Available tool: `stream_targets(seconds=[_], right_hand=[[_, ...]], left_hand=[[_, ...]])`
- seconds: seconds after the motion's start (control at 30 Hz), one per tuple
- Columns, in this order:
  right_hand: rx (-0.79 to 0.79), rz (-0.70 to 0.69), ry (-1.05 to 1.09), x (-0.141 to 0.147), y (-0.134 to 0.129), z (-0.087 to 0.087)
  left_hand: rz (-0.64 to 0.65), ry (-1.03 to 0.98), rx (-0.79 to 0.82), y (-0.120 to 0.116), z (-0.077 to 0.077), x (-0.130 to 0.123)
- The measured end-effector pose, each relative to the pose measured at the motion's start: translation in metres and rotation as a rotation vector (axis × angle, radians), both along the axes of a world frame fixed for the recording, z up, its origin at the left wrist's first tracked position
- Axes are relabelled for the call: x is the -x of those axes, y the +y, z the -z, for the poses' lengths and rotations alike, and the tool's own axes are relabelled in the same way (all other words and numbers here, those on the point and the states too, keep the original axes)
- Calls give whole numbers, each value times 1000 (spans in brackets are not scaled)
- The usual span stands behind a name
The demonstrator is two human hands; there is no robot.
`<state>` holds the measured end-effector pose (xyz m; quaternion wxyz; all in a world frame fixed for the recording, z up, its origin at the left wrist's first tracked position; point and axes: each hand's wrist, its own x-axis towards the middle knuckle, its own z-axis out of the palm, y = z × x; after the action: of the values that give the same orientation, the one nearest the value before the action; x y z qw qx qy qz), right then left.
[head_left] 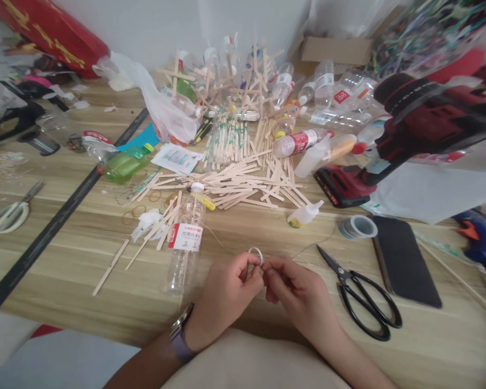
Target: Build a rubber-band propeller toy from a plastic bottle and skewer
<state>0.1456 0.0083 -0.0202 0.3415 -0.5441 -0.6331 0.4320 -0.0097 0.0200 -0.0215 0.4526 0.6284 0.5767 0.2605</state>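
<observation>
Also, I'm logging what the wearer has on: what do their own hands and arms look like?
The left hand is ungloved, with a watch at the wrist: a shiny metallic-looking case on a greyish-purple strap. The right hand is ungloved too, its wrist bare. No sleeve shows on either forearm.

Left hand (235, 283) pinches thin white loop (260, 252) at fingertips; right hand (302, 289), curled, just beside it. Thin grey thread (314, 245) runs beyond right hand toward round grey spool (358, 227). Clear plastic bottle with red-white label (185, 237) left of hands; black-handled metal scissors (343, 274) right.
</observation>
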Motion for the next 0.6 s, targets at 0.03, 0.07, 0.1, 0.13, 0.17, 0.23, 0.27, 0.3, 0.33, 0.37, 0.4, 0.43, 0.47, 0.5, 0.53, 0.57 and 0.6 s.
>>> stream_targets(seconds=[0.03, 0.07, 0.1, 0.13, 0.17, 0.23, 0.27, 0.3, 0.33, 0.37, 0.4, 0.43, 0.47, 0.5, 0.53, 0.57, 0.6], right_hand=[[3, 0, 10, 0, 0, -1], [0, 2, 17, 0, 0, -2], [-5, 4, 21, 0, 0, -2], [-11, 7, 22, 0, 0, -3], [-15, 9, 20, 1, 0, -3], [-22, 14, 12, 1, -1, -3], [-25, 17, 11, 2, 0, -3], [-25, 19, 12, 2, 0, -2], [-22, 20, 15, 3, 0, -2], [-18, 22, 19, 3, 0, -1], [-15, 26, 23, 3, -1, 0], [-13, 31, 27, 3, -1, 1], [-13, 34, 30, 4, -1, 2], [-14, 38, 34, 4, -2, 3], [-18, 41, 38, 4, -2, 4], [-19, 43, 40, 4, -3, 5], [-19, 43, 41, 4, -3, 6]], left_hand=[[4, -8, 11, 0, 0, 0], [8, -19, 23, 0, 0, 0], [14, -31, 34, 0, 0, 0], [17, -41, 41, 0, 0, 0], [20, -49, 48, 0, 0, 1], [20, -62, 60, 0, 1, 1], [20, -68, 67, 0, 1, 0], [21, -74, 72, 0, 1, 0], [23, -82, 76, 0, 1, 0], [23, -86, 74, -1, 1, 0], [25, -89, 70, -1, 1, 0], [24, -89, 65, -1, 1, 0], [25, -87, 62, -1, 1, 0], [27, -86, 63, -1, 1, 0], [30, -88, 66, -2, 1, 0], [32, -91, 69, -2, 2, 1], [34, -95, 71, -2, 2, 1]])
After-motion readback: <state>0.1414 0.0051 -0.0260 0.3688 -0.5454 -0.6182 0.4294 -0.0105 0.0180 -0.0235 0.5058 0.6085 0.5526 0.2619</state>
